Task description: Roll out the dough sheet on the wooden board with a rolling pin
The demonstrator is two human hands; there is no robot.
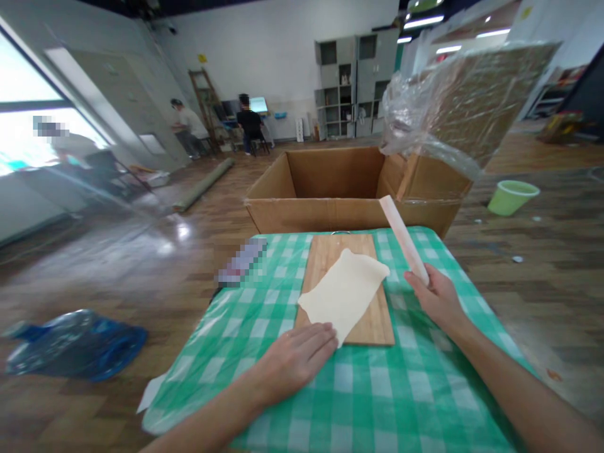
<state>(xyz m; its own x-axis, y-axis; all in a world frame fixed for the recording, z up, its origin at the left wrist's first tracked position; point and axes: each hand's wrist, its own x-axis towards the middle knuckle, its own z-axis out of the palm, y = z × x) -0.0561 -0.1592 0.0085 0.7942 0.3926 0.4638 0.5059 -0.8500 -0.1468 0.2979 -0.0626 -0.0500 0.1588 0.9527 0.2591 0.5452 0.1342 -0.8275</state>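
A pale, thin sheet of rolled-out dough lies slantwise over a wooden cutting board, its right corner reaching past the board's edge. My left hand rests on the near left end of the dough, fingers stretched out and flat, holding nothing. To the right of the board, my right hand is wrapped round the lower end of a light wooden rolling pin. The pin points up and away to the left, raised off the dough. Both board and dough are on a green checked tablecloth.
Behind the table stands a large open cardboard box, with plastic-wrapped cardboard at its right. A blurred flat object sits at the table's left edge. On the floor are a blue water bottle and a green bucket. Several people sit farther back.
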